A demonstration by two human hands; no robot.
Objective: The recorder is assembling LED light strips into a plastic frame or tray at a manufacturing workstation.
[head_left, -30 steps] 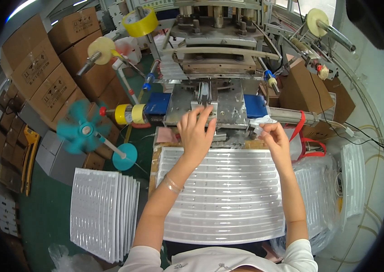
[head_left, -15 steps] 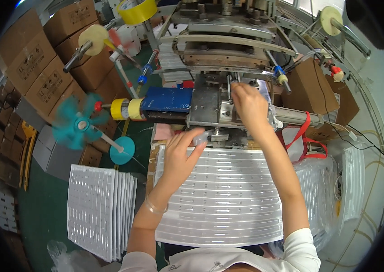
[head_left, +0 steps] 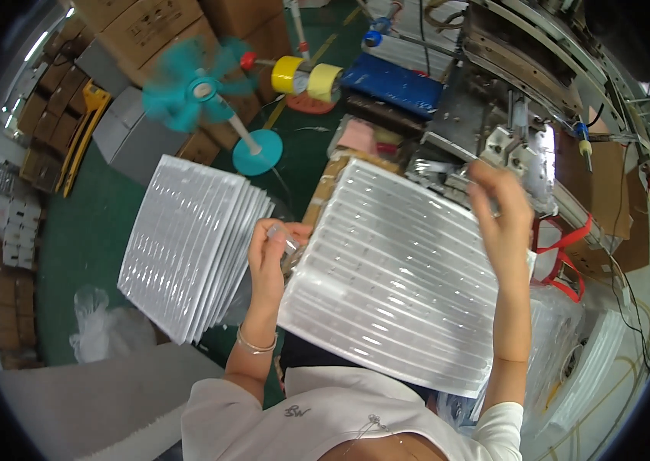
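Head view: left hand [head_left: 266, 257] pinches a small clear piece [head_left: 292, 244], just left of the ribbed tray [head_left: 304, 298]. Right hand [head_left: 505, 211] is blurry over the tray's far right, can't tell its grip. Looks mid-run imo: piece not set down yet, sheet stack [head_left: 185, 242] left of tray.

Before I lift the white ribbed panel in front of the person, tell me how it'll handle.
The white ribbed panel looks broad and thin, like those in the stack at left, so it's probably light and may flex if held by one edge. Its glossy surface could be slippery. Lying flat, it would likely slide rather than tip.
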